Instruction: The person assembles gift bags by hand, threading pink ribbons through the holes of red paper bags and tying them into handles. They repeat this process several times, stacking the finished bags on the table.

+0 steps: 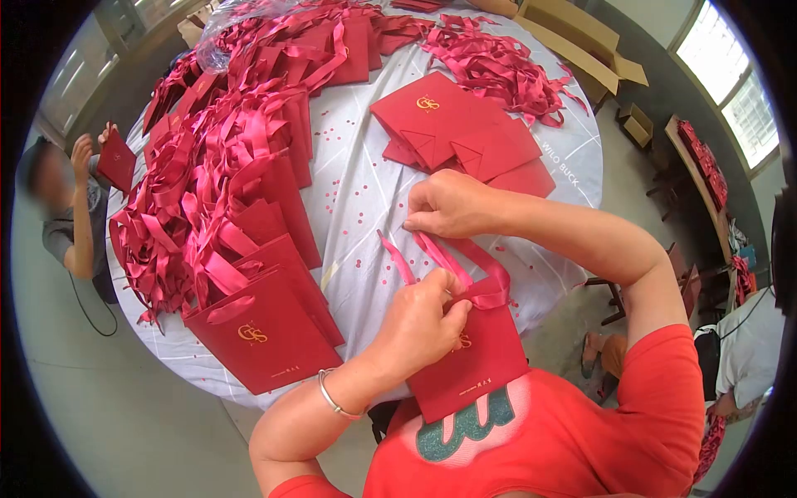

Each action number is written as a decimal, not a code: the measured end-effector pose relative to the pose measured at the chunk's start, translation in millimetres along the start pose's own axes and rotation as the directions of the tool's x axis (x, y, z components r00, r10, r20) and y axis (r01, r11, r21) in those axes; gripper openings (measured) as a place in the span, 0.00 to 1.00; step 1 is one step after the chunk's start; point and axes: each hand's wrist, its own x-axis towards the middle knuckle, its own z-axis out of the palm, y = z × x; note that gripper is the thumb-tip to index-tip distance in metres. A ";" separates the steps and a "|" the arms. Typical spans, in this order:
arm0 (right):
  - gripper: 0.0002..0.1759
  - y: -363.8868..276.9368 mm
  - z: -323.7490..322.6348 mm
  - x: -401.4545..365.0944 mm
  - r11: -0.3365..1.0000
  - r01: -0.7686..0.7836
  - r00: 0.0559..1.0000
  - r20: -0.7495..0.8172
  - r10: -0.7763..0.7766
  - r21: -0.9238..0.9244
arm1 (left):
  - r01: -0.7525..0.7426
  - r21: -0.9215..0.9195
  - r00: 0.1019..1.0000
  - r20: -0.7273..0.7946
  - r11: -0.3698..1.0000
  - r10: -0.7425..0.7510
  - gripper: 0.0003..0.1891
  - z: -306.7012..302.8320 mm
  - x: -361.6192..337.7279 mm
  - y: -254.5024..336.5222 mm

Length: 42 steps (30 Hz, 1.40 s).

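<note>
At the far left, another person (pixel 81 232) holds a red folder-like piece (pixel 117 159) beside the table. Next comes a row of upright bags (pixel 264 334), ribbon-topped and packed tightly; its nearest bag reaches the tablecloth's (pixel 336 207) near edge, so a bump from your left forearm could tip it off.

Your left hand (pixel 419 319) grips the top of the red bag (pixel 481 369), thumb and fingers closed by its rim; whether they also pinch ribbon, you cannot tell. That bag is at the table's near side, against your shirt (pixel 540 432), with little room towards you; leaning in could crease it. Your right hand (pixel 457 203), above and beyond the bag, appears to pinch the pink ribbon (pixel 499 292) between thumb and fingers. A hard pull could twist the ribbon or strain the rim.

The dotted strip of cloth between row and flat bags (pixel 477 124) gives your hands room forward. Farther right, your forearm passes just beside those flat bags and could push them; beyond lies a ribbon heap (pixel 498 62) near the table's right edge.
</note>
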 end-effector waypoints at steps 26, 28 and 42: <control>0.13 -19.5 -20.0 -126.2 0.945 0.278 0.941 -0.147 -0.304 -0.175 | 0.159 -0.062 0.986 0.053 0.985 -0.156 0.07 -6.2 7.7 1.3; 0.12 -20.6 -26.5 -125.3 0.944 0.286 0.939 -0.148 -0.310 -0.163 | 0.195 -0.090 0.979 0.075 0.977 -0.188 0.07 -8.6 8.5 3.7; 0.08 -84.1 -67.6 -148.3 0.713 -0.308 0.939 0.323 0.120 0.630 | -0.007 0.270 0.992 -0.121 0.963 0.041 0.09 3.1 11.7 -12.7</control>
